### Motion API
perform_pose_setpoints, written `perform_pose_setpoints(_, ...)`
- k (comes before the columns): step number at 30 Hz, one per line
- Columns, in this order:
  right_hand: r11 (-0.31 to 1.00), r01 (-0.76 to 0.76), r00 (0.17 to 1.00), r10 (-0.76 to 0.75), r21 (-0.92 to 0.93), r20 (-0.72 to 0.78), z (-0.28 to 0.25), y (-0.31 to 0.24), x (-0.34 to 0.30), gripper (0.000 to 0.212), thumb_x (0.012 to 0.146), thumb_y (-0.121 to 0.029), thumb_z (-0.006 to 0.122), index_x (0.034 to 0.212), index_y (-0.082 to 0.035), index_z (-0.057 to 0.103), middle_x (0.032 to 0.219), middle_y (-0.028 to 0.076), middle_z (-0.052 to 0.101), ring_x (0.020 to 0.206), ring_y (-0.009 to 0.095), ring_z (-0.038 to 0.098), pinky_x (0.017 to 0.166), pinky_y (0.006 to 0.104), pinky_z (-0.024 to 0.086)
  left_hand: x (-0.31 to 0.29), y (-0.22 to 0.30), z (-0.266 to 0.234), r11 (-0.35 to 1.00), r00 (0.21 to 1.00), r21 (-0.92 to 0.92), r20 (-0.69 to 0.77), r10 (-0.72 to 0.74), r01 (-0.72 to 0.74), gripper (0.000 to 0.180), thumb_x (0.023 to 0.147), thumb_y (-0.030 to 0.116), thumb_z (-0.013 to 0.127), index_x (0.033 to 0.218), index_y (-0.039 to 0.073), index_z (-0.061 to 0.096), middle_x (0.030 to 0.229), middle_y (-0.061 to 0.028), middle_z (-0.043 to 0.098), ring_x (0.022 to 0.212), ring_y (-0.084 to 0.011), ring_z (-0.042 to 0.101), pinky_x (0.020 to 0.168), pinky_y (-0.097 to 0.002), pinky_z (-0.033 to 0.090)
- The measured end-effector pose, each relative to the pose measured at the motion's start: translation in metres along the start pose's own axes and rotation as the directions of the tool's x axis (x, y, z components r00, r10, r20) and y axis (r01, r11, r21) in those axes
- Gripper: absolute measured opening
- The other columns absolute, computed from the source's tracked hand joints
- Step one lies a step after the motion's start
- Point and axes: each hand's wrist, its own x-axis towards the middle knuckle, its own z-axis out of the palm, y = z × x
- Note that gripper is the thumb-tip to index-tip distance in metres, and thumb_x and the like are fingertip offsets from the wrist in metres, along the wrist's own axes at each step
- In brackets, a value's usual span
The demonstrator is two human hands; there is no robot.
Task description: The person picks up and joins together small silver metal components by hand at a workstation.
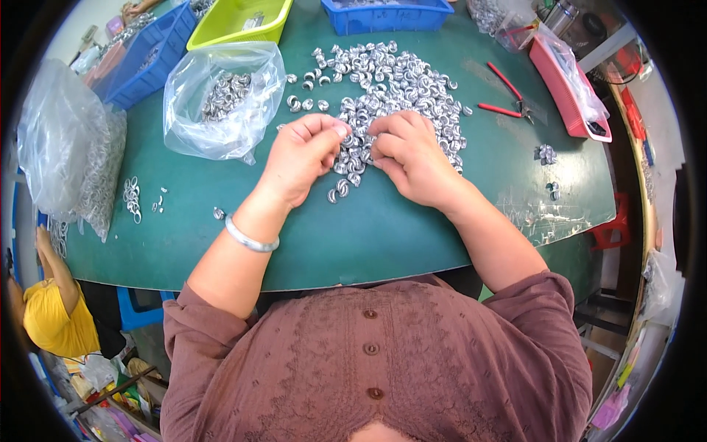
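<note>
A heap of small, shiny silver curved metal pieces lies on the green tabletop. At its near left side, my left hand is closed, thumb and forefinger pinched together; whatever is between them is too small to make out. My right hand rests over the near part of the heap with its fingers curled and their tips close to my left thumb. What those fingertips hold, if anything, is hidden. A few loose pieces lie just below the hands. Beyond my left hand stands an open clear plastic bag with similar metal pieces inside.
Red-handled pliers lie right of the heap, near a pink basket. Blue bins and a yellow-green bin line the back. A full clear bag stands far left. Another person in yellow sits at lower left.
</note>
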Motion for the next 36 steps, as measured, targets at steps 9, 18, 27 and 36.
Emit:
perform_pose_setpoints(9,0.973,-0.004,0.999,0.014,-0.233,0.043,-0.003,-0.014,0.003,0.031,0.064,-0.012,0.063,0.093,-0.007,0.056,0.099,0.008,0.049,0.095,0.026,0.043,0.083,0.0389,0.032,-0.004,-0.011,0.005,0.771,0.969,0.592,0.071,0.238,-0.233,0.012,0.076,0.007,0.059,0.087,0.0,0.059,0.071,0.0012,0.056,0.066,-0.0047,0.049,0.062,-0.0209,0.042)
perform_pose_setpoints(18,0.998,-0.032,0.999,0.033,0.055,-0.007,-0.003,-0.009,0.003,0.026,0.062,-0.003,0.061,0.086,-0.007,0.051,0.087,0.006,0.053,0.089,0.025,0.048,0.082,0.0372,0.032,-0.01,-0.003,0.01,0.713,0.983,0.679,0.082,0.166,-0.177,0.016,0.075,0.01,0.062,0.089,0.002,0.059,0.059,-0.0001,0.051,0.054,-0.0059,0.045,0.051,-0.0217,0.039)
perform_pose_setpoints(27,0.968,-0.018,1.0,0.019,0.249,-0.001,-0.003,-0.012,0.001,0.03,0.064,-0.002,0.063,0.091,-0.008,0.053,0.089,0.007,0.053,0.086,0.027,0.05,0.08,0.0368,0.035,-0.011,-0.01,0.007,0.632,0.952,0.712,0.227,0.205,-0.306,0.017,0.078,0.009,0.059,0.094,0.002,0.06,0.063,-0.0029,0.055,0.052,-0.006,0.046,0.048,-0.0233,0.039)
perform_pose_setpoints(36,0.88,-0.096,0.994,0.108,0.464,0.001,-0.008,-0.012,0.002,0.029,0.066,-0.001,0.064,0.094,-0.007,0.058,0.09,0.008,0.052,0.085,0.024,0.053,0.07,0.0308,0.045,-0.012,-0.005,0.01,0.94,0.976,0.34,0.206,-0.069,-0.005,0.016,0.083,0.01,0.054,0.096,0.002,0.06,0.065,0.0047,0.052,0.054,-0.0017,0.043,0.047,-0.0166,0.035)
